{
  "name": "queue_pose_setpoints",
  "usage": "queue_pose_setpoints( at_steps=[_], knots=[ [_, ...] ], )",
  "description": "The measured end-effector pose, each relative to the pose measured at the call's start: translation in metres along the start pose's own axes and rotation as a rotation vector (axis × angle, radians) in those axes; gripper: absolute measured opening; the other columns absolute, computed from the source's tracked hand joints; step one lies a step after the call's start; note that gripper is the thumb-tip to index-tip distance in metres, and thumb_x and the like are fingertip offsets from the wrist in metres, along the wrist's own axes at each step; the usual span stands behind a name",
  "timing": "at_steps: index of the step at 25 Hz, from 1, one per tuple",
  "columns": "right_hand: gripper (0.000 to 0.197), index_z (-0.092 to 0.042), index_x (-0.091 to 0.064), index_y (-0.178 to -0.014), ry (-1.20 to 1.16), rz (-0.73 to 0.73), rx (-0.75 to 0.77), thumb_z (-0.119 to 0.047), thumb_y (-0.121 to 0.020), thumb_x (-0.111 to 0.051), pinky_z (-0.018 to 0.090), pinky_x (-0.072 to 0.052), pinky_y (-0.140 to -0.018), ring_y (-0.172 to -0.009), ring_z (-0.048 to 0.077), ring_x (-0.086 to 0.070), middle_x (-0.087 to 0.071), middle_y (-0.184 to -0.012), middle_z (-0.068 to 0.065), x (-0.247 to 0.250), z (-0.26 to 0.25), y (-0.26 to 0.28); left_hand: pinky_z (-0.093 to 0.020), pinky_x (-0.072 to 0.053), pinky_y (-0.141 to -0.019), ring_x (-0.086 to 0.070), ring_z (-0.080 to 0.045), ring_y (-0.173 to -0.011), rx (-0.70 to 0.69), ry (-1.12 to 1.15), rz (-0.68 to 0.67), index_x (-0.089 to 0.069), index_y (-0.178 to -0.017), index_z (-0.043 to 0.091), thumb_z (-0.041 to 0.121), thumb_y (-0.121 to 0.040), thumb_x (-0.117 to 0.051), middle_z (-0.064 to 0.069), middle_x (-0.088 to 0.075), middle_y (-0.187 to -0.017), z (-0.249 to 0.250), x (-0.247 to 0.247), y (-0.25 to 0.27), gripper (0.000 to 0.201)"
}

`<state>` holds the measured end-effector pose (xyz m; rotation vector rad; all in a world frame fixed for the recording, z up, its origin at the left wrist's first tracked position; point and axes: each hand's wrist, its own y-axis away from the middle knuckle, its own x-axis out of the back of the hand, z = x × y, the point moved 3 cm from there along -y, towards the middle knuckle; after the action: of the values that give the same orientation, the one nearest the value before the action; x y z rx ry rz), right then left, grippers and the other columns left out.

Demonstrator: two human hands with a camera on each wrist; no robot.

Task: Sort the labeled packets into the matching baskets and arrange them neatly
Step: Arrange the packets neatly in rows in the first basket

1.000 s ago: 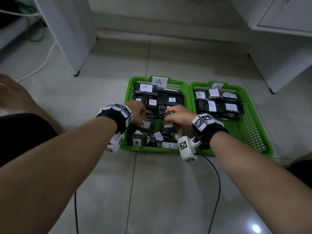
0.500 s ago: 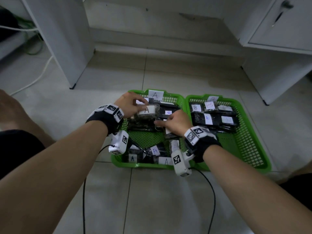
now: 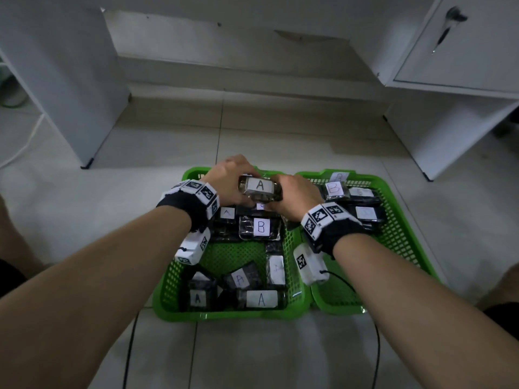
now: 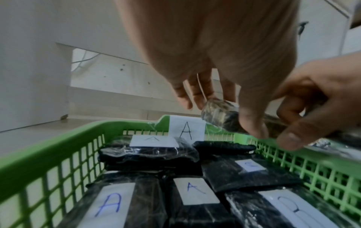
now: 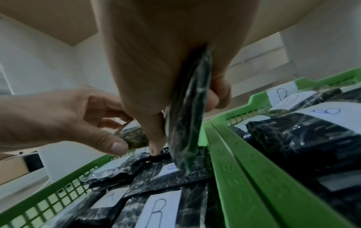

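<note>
Two green baskets lie side by side on the floor: the left basket (image 3: 168, 290) tagged A (image 4: 186, 130) and the right basket (image 3: 407, 248) tagged B (image 5: 282, 94). My left hand (image 3: 236, 186) grips the left end of a dark packet labeled A (image 3: 259, 189), lifted over the far part of the left basket. My right hand (image 3: 283, 192) meets that packet's right end and clamps a second dark packet (image 5: 187, 115) edge-on in its fingers, label hidden. A packet labeled B (image 3: 260, 227) lies in the left basket among A packets (image 3: 261, 299).
Several B packets (image 3: 335, 189) are stacked at the far end of the right basket; its near half shows bare mesh (image 3: 337, 293). White cabinet legs (image 3: 84, 122) stand to the left and a white cabinet (image 3: 449, 122) to the right. Cables (image 3: 376, 346) trail on the tiles.
Both hands have risen and moved toward the far end of the left basket, lifting the A packet between them. The B packet below them is now uncovered.
</note>
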<state>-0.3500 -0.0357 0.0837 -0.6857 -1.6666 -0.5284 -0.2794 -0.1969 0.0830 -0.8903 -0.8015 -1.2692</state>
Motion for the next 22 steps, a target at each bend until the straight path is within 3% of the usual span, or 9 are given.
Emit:
queue_pose_setpoints(
  at_steps=[4, 6, 9, 11, 12, 14, 17, 20, 22],
  knots=[
    [0.036, -0.024, -0.062, -0.103, -0.134, 0.103, -0.118, -0.046, -0.080, -0.079, 0.023, -0.045, -0.057, -0.074, 0.011, -0.064, -0.065, -0.085, -0.011, -0.010, 0.015, -0.015, -0.033, -0.051, -0.094, -0.057, -0.017, -0.105, 0.016, -0.116, 0.004, -0.060, -0.131, 0.018, 0.027, -0.075, -0.081, 0.000, -0.059, -0.118, -0.004, -0.011, -0.022, 0.060],
    [0.033, -0.021, -0.064, -0.088, -0.305, 0.168, -0.263, -0.053, -0.082, -0.073, 0.026, -0.052, -0.056, -0.064, 0.011, -0.064, -0.065, -0.074, -0.010, -0.014, 0.024, -0.019, -0.037, -0.052, -0.096, -0.057, -0.019, -0.110, 0.037, -0.149, 0.006, -0.057, -0.131, 0.019, 0.029, -0.078, -0.078, 0.000, -0.059, -0.122, -0.004, -0.015, -0.032, 0.058],
    [0.054, -0.016, -0.054, -0.060, -0.647, 0.140, -0.491, -0.064, -0.080, -0.068, 0.028, -0.048, -0.056, -0.050, 0.016, -0.052, -0.054, -0.055, -0.004, -0.019, 0.041, -0.022, -0.038, -0.049, -0.098, -0.054, -0.018, -0.112, 0.002, -0.229, 0.019, -0.065, -0.118, 0.025, 0.032, -0.078, -0.078, 0.004, -0.059, -0.121, 0.000, -0.021, -0.040, 0.042],
    [0.063, -0.017, -0.058, -0.066, -0.893, 0.076, -0.643, -0.079, -0.067, -0.068, 0.033, -0.058, -0.067, -0.056, 0.018, -0.059, -0.060, -0.063, 0.000, -0.018, 0.045, -0.017, -0.034, -0.048, -0.096, -0.054, -0.018, -0.110, -0.004, -0.265, 0.043, -0.071, -0.109, 0.025, 0.034, -0.081, -0.076, 0.005, -0.059, -0.120, 0.000, -0.028, -0.041, 0.030],
    [0.069, -0.015, -0.068, -0.082, -0.987, 0.024, -0.707, -0.081, -0.064, -0.068, 0.035, -0.060, -0.072, -0.067, 0.020, -0.068, -0.069, -0.077, 0.002, -0.018, 0.047, -0.014, -0.031, -0.047, -0.093, -0.057, -0.019, -0.109, 0.009, -0.263, 0.037, -0.070, -0.111, 0.024, 0.033, -0.083, -0.074, 0.004, -0.060, -0.120, 0.000, -0.033, -0.041, 0.029],
    [0.052, -0.014, -0.067, -0.106, -1.147, -0.067, -0.734, -0.060, -0.080, -0.069, 0.032, -0.056, -0.065, -0.072, 0.020, -0.070, -0.070, -0.094, 0.004, -0.019, 0.047, -0.006, -0.025, -0.047, -0.087, -0.061, -0.018, -0.107, 0.060, -0.219, 0.014, -0.068, -0.119, 0.021, 0.029, -0.088, -0.070, 0.002, -0.061, -0.122, -0.003, -0.041, -0.039, 0.033],
    [0.009, -0.009, -0.060, -0.089, -1.281, -0.057, -0.699, -0.015, -0.082, -0.059, 0.028, -0.049, -0.047, -0.053, 0.018, -0.063, -0.062, -0.080, 0.007, -0.015, 0.045, 0.005, -0.029, -0.050, -0.094, -0.060, -0.017, -0.106, 0.048, -0.106, 0.114, -0.069, -0.115, 0.017, 0.022, -0.088, -0.069, 0.001, -0.063, -0.118, -0.001, -0.039, -0.033, 0.027],
    [0.018, -0.007, -0.065, -0.102, -1.286, -0.043, -0.594, -0.003, -0.085, -0.070, 0.034, -0.058, -0.055, -0.068, 0.024, -0.073, -0.072, -0.094, 0.010, -0.016, 0.042, 0.010, -0.031, -0.060, -0.077, -0.069, -0.012, -0.082, 0.085, 0.287, 0.246, -0.074, -0.102, 0.014, 0.022, -0.092, -0.066, 0.001, -0.073, -0.096, 0.005, -0.024, -0.019, 0.015],
    [0.037, -0.011, -0.066, -0.113, -1.257, -0.038, -0.549, -0.003, -0.080, -0.080, 0.034, -0.060, -0.059, -0.080, 0.028, -0.076, -0.075, -0.102, 0.011, -0.016, 0.038, 0.012, -0.032, -0.062, -0.067, -0.073, -0.016, -0.075, 0.193, 0.553, 0.063, -0.073, -0.106, 0.013, 0.026, -0.090, -0.070, -0.002, -0.074, -0.091, 0.011, -0.021, -0.008, 0.021]
  ],
)
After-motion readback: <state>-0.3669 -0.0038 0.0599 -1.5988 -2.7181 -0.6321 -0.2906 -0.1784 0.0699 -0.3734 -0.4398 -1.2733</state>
